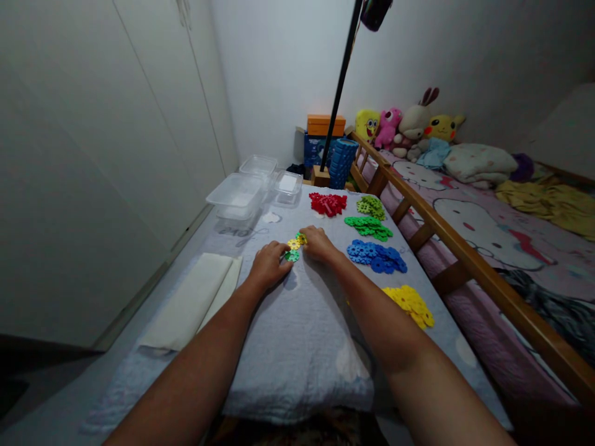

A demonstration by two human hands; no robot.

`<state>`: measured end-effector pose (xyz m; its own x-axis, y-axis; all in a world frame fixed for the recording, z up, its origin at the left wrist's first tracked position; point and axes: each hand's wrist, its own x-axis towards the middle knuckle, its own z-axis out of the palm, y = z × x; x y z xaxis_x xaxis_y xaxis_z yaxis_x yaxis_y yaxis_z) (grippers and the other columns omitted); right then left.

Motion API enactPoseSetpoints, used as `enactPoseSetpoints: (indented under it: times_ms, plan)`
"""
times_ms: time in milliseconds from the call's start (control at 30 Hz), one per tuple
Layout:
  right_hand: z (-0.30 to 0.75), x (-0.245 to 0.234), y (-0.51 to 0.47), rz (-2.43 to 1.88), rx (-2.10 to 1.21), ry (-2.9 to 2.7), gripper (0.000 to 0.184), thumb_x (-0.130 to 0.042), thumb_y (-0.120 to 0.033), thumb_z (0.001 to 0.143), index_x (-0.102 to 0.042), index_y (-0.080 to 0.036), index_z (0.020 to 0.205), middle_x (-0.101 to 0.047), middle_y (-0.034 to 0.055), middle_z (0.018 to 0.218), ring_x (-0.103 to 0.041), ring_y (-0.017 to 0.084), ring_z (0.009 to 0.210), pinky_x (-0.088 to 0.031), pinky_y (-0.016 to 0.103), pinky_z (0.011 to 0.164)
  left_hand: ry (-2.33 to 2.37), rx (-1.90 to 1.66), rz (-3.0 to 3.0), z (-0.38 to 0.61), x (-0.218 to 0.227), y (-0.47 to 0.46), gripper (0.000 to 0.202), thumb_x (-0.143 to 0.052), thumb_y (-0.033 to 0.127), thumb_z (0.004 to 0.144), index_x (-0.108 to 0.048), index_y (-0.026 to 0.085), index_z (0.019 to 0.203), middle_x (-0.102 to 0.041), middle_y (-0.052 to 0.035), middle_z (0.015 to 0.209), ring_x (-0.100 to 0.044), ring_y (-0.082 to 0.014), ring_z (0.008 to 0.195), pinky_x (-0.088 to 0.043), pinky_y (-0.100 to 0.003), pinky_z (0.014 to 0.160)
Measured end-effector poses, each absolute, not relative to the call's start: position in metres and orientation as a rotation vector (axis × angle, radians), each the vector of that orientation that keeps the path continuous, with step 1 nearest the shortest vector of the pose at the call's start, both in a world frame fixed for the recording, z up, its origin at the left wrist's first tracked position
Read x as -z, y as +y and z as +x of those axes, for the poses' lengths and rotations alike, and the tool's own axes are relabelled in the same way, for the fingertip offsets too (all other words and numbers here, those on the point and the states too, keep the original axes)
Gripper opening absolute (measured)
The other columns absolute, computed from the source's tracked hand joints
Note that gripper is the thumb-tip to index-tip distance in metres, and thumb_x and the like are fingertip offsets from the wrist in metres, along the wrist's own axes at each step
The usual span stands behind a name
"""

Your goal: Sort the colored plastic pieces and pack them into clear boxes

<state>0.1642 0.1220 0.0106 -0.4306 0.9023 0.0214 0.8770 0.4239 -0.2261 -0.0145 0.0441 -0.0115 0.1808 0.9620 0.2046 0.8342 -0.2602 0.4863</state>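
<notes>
Yellow pile (411, 305) is nearest, right of the fingers. Left hand (269, 263) and right hand (318, 243) have fingers curled narrow, pinching the yellow-green disc cluster (294, 248) between their tips. Past the fingers to the right: blue pile (376, 256), green pile (369, 227). Straight beyond: red pile (328, 203). Far left: clear tubs (237, 195).
</notes>
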Motion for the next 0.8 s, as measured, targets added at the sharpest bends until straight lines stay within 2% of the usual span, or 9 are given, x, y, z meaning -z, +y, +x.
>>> enactPoseSetpoints:
  times_ms: [133,267,400,600,800]
  plan:
    - [0.160,-0.014,0.117,-1.671,-0.267,-2.553,0.034,-0.049,-0.015,0.093,-0.068,-0.020,0.122,-0.064,0.0115,0.126,-0.056,0.025,0.112,-0.041,0.033,0.095,1.728,-0.689,2.205,-0.014,0.013,0.045,0.032,-0.066,0.031,0.085,-0.069,0.020,0.115,-0.067,-0.0102,0.114,-0.063,-0.0256,0.106,-0.048,-0.038,0.093]
    - [0.161,-0.018,0.110,-1.706,-0.267,-2.539,0.033,-0.052,-0.021,0.095,-0.066,-0.020,0.125,-0.062,0.0127,0.126,-0.055,0.025,0.113,-0.042,0.032,0.095,1.738,-0.672,2.212,-0.014,0.014,0.045,0.033,-0.065,0.031,0.086,-0.069,0.020,0.116,-0.067,-0.0103,0.116,-0.062,-0.0259,0.107,-0.047,-0.039,0.094]
    - [0.167,-0.023,0.105,-1.736,-0.307,-2.484,0.035,-0.058,-0.021,0.092,-0.066,-0.020,0.126,-0.060,0.0136,0.126,-0.055,0.025,0.113,-0.043,0.032,0.096,1.745,-0.671,2.217,-0.015,0.015,0.046,0.032,-0.065,0.031,0.085,-0.069,0.020,0.115,-0.067,-0.0099,0.114,-0.062,-0.0262,0.107,-0.047,-0.039,0.094]
    - [0.200,-0.044,0.094,-1.625,-0.340,-2.359,0.037,-0.065,-0.013,0.085,-0.066,-0.018,0.122,-0.061,0.0110,0.121,-0.057,0.022,0.111,-0.044,0.032,0.099,1.735,-0.672,2.229,-0.015,0.015,0.046,0.033,-0.065,0.033,0.085,-0.069,0.019,0.116,-0.067,-0.0103,0.115,-0.063,-0.0267,0.107,-0.048,-0.038,0.094]
    - [0.267,-0.065,0.063,-1.448,-0.517,-2.334,0.039,-0.074,-0.019,0.080,-0.066,-0.017,0.118,-0.067,0.0078,0.109,-0.063,0.019,0.095,-0.050,0.032,0.088,1.744,-0.651,2.239,-0.016,0.015,0.047,0.034,-0.064,0.033,0.085,-0.069,0.019,0.116,-0.067,-0.0108,0.115,-0.063,-0.0274,0.108,-0.048,-0.039,0.094]
